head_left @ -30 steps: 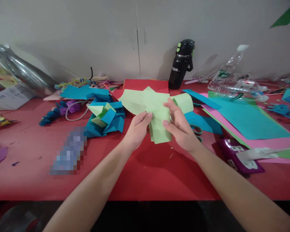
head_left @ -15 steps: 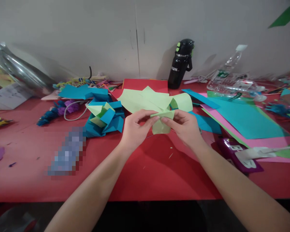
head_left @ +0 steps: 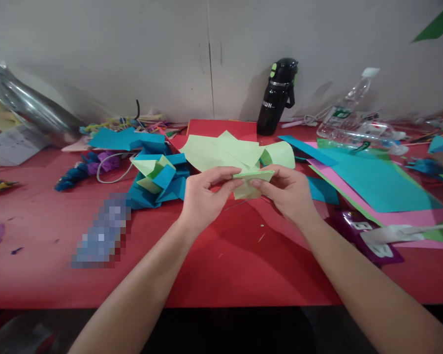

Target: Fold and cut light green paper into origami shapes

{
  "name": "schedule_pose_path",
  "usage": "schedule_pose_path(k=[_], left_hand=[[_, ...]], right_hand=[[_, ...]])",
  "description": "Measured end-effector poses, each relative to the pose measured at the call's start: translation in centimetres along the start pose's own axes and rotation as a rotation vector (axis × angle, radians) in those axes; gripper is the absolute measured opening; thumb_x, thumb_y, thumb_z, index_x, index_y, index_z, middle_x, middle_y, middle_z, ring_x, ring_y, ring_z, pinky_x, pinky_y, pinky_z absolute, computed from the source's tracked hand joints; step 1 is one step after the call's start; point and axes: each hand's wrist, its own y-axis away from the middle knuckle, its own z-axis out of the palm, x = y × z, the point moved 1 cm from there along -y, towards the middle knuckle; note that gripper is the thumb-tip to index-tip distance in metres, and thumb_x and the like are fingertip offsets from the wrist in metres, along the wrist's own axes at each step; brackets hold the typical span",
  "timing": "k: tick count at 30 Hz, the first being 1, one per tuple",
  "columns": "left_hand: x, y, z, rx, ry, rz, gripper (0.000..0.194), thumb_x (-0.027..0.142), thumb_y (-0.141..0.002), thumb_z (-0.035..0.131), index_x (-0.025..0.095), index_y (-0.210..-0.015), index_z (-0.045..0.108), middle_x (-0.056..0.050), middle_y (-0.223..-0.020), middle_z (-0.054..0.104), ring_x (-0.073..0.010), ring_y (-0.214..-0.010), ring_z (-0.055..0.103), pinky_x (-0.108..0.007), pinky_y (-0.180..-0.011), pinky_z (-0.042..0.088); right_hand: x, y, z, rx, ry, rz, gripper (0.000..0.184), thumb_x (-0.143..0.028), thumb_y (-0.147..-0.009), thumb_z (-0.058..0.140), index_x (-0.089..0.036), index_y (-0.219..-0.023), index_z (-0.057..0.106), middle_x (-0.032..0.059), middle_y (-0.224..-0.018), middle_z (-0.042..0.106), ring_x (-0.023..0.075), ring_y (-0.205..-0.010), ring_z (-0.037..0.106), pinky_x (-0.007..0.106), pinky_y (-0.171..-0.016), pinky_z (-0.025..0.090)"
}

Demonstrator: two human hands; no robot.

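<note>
A small folded piece of light green paper [head_left: 251, 189] is held above the red table between my two hands. My left hand [head_left: 210, 196] pinches its left side, thumb in front and fingers behind. On the right side my right hand [head_left: 290, 191] does the same, with its thumb across the front face. Fingers hide both ends of the folded strip along the top. Behind it lie a larger light green sheet [head_left: 214, 152] and a curled light green piece [head_left: 283, 155]. Left of my left hand sits a pile of folded blue and green paper pieces [head_left: 158, 182].
A black bottle [head_left: 276, 98] stands by the wall. Plastic bottles [head_left: 349, 108] and stacked blue, pink and green sheets [head_left: 387, 177] are at right, with a purple power strip [head_left: 369, 241] nearer. A silver flask [head_left: 33, 108] leans at left, and a blurred object [head_left: 103, 231] lies in front.
The folded green paper has tilted, so its top strip shows edge-on and less of its lower part is seen. My right hand has shifted slightly right.
</note>
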Motion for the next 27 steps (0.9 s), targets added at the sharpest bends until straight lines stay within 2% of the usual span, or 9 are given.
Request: schedule_pose_path(k=[9, 23, 27], left_hand=[[0.24, -0.06, -0.08, -0.011, 0.002, 0.028, 0.011, 0.022, -0.081, 0.079, 0.022, -0.092, 0.081, -0.001, -0.088, 0.080, -0.0174, -0.082, 0.075, -0.023, -0.073, 0.062], [0.15, -0.13, -0.10, -0.010, 0.043, -0.004, 0.012, 0.022, -0.081, 0.079, 0.022, -0.093, 0.081, -0.001, -0.087, 0.080, -0.0188, -0.082, 0.076, -0.026, -0.074, 0.064], [0.07, -0.29, -0.29, -0.016, 0.042, -0.002, 0.010, 0.020, -0.080, 0.079, 0.022, -0.089, 0.081, -0.001, -0.086, 0.080, -0.0181, -0.080, 0.076, -0.025, -0.072, 0.063]], right_hand=[[0.02, 0.01, -0.10, 0.017, 0.009, -0.004, 0.015, -0.028, -0.074, 0.084, -0.020, -0.079, 0.072, -0.0012, -0.073, 0.065, 0.0130, -0.069, 0.059, 0.029, -0.065, 0.050], [-0.02, -0.11, -0.12, -0.004, 0.013, -0.002, 0.015, -0.028, -0.075, 0.084, -0.020, -0.077, 0.072, -0.0001, -0.073, 0.065, 0.0137, -0.069, 0.058, 0.028, -0.063, 0.049], [-0.24, -0.02, -0.23, -0.037, 0.043, -0.016, 0.012, -0.030, -0.079, 0.081, -0.021, -0.079, 0.073, 0.0008, -0.077, 0.066, 0.0138, -0.071, 0.057, 0.028, -0.064, 0.049]])
